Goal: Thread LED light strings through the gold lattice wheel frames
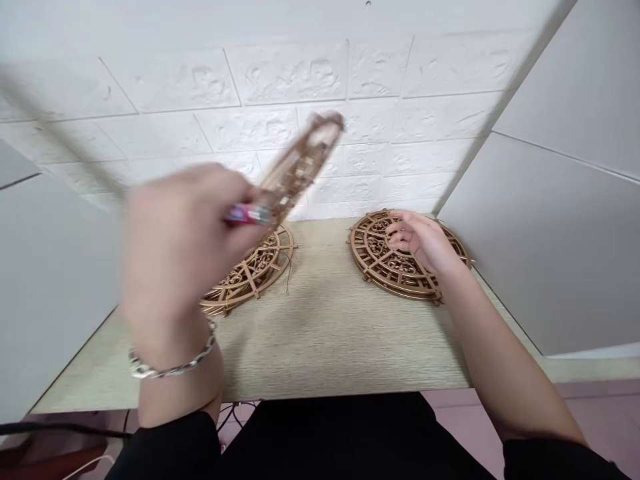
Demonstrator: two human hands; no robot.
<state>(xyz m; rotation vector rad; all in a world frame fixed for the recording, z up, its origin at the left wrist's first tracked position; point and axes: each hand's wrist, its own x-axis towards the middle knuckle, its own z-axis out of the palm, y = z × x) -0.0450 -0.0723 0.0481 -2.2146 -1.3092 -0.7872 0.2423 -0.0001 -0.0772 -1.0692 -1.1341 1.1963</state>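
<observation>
My left hand (185,233), blurred by motion, is raised over the left part of the table. It grips a round gold openwork disc (303,167), tilted almost edge-on. A slim pink and purple thing with a silvery end (250,214) also pokes out of this hand; its kind is unclear. Below and partly behind the hand lies a pile of similar gold discs (250,273), with a thin dark thread at its edge. My right hand (420,240) hovers over or touches a second stack of gold lattice discs (380,267), its fingers loosely curled and apart.
The pale wood-grain table (325,340) ends at a white brick-patterned wall (370,160). Grey-white panels stand at the left (55,280) and the right (555,247). Dark cables (233,413) hang below the table's front edge.
</observation>
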